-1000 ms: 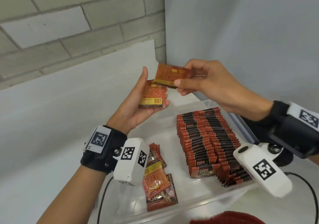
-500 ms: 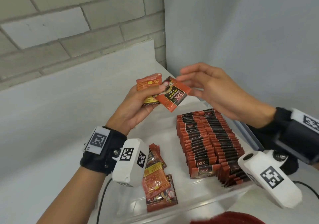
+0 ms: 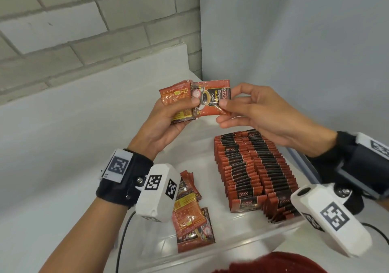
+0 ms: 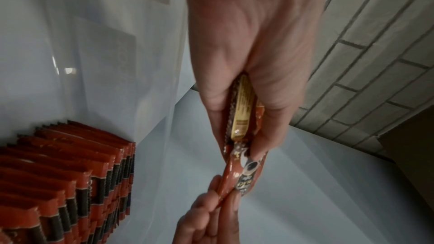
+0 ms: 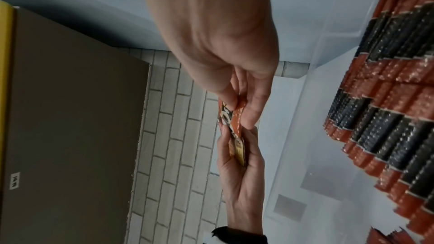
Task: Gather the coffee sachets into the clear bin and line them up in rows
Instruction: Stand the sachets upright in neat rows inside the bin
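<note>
Over the clear bin (image 3: 237, 245), my left hand (image 3: 166, 121) grips a small stack of red coffee sachets (image 3: 174, 95), thumb on top. The front sachet (image 3: 210, 98) shows its black D2X label. My right hand (image 3: 252, 112) pinches that sachet's right edge between thumb and forefinger. The left wrist view shows the stack (image 4: 241, 114) edge-on in my palm. In the right wrist view the pinched sachet (image 5: 232, 118) sits between both hands. Two neat rows of sachets (image 3: 252, 167) stand in the bin's right part. Several loose sachets (image 3: 189, 216) lie at its near left.
The bin sits on a white counter (image 3: 63, 146), with a brick wall (image 3: 84, 30) behind and a grey panel (image 3: 294, 41) to the right. A brown box (image 5: 70, 99) shows in the right wrist view. Something dark red (image 3: 273, 264) lies at the bottom edge.
My right hand laid its sachet onto the stack in my left hand and let go. It now pinches that sachet's right edge, and the sachet has turned level, label up.
</note>
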Available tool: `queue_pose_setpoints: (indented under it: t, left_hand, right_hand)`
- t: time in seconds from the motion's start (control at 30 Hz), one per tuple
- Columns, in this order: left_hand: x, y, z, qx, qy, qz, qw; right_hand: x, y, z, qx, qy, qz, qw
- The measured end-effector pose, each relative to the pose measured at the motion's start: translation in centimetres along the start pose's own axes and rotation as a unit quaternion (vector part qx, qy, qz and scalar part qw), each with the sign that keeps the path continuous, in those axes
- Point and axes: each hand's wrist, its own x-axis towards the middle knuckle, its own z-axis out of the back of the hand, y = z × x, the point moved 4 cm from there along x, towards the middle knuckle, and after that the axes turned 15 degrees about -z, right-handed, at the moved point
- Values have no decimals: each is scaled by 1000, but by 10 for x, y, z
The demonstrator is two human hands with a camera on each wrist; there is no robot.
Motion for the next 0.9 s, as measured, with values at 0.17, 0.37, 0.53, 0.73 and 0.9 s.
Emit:
queue_pose_setpoints:
  t: [0.17, 0.37, 0.53, 0.73, 0.9]
  left_hand:
    - [-1, -1, -2, -38, -9, 13, 999]
    - [-2, 1, 0, -72, -40, 24, 996]
    - [-3, 2, 0, -68, -35, 32, 997]
    - [-4, 2, -1, -70, -32, 39, 996]
    - [-3, 2, -1, -75, -31, 41, 996]
  right_hand:
    - [-16, 0, 13, -82, 29, 9, 996]
    - [-55, -17, 23, -277, 131, -17, 952]
    - [-69, -55, 18, -497, 119, 34, 859]
    - [-66, -79, 11, -643, 41, 73, 761]
    - [-63, -82, 9, -648, 34, 51, 759]
